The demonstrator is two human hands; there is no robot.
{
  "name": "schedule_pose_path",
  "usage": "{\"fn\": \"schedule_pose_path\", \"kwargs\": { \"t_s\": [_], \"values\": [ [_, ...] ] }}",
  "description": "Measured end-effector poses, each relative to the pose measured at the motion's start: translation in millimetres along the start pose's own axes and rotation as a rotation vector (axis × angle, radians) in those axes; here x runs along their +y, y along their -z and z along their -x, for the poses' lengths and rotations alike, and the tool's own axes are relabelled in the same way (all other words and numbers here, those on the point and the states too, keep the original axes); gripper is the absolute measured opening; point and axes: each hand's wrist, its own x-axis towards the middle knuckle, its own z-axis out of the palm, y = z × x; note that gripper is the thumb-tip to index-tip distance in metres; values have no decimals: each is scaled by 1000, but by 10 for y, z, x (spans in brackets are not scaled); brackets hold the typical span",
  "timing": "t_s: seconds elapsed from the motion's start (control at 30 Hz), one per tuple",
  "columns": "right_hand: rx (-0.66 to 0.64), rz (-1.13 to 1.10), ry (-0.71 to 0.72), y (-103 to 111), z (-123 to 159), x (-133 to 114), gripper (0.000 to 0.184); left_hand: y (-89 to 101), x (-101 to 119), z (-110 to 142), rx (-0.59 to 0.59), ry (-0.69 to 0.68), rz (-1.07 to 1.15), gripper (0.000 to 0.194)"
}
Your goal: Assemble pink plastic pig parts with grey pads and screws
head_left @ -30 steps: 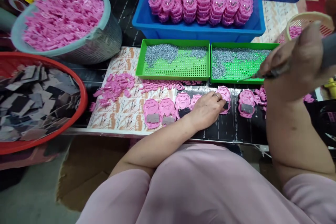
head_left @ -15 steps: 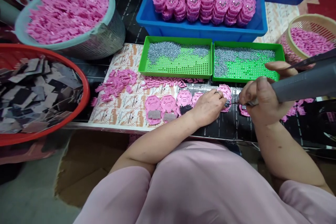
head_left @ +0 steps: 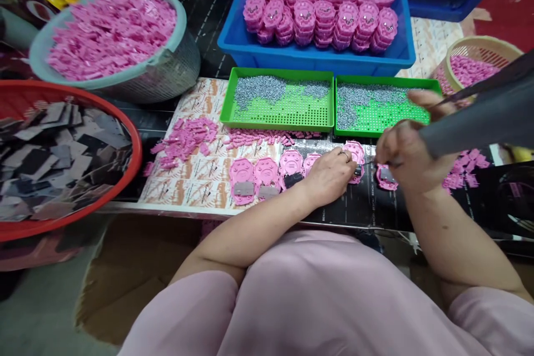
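My right hand (head_left: pixel 411 158) is wrapped round a thick grey power screwdriver (head_left: pixel 471 128), whose bit points left above the bench. My left hand (head_left: pixel 329 177), a ring on one finger, has its fingertips pressed together at a pink plastic casing (head_left: pixel 354 150) with a small dark piece on its lower part. Beneath this hand and to its left runs a row of similar casings, such as a pink casing with a grey plate (head_left: pixel 242 172); some are partly covered. Another casing with a grey plate (head_left: pixel 387 176) lies just below my right hand.
Two green trays (head_left: pixel 277 122) of small screws lie behind the row. A blue bin (head_left: pixel 317 61) holds stacked pink casings. At left stand a red basket (head_left: pixel 136 161) of flat plates and a pale green basket (head_left: pixel 175 61) of pink parts. A beige basket (head_left: pixel 454 61) is at right.
The screwdriver and my right hand have drawn back slightly from the casing at my left fingertips, baring more of the casing at right. My left hand stays there. The view has shifted a little.
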Motion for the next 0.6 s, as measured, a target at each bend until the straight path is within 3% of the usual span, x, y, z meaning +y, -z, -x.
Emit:
{"fn": "schedule_pose_path", "kwargs": {
  "t_s": [0.1,0.2,0.33,0.47,0.6],
  "values": [
    [267,83,174,-7,-327,154,30,-19,-10,12,5,-11,-7,21],
    [237,125,171,-3,-552,317,35,-29,-11,17,9,-9,-15,23],
    [162,136,143,2,-621,362,35,-38,-6,14,11,-17,-11,24],
    [243,106,257,3,-690,407,40,-32,-1,19,21,-13,-17,24],
    [270,126,235,6,-760,550,39,-20,0,32,46,-2,-34,26]
  ]
}}
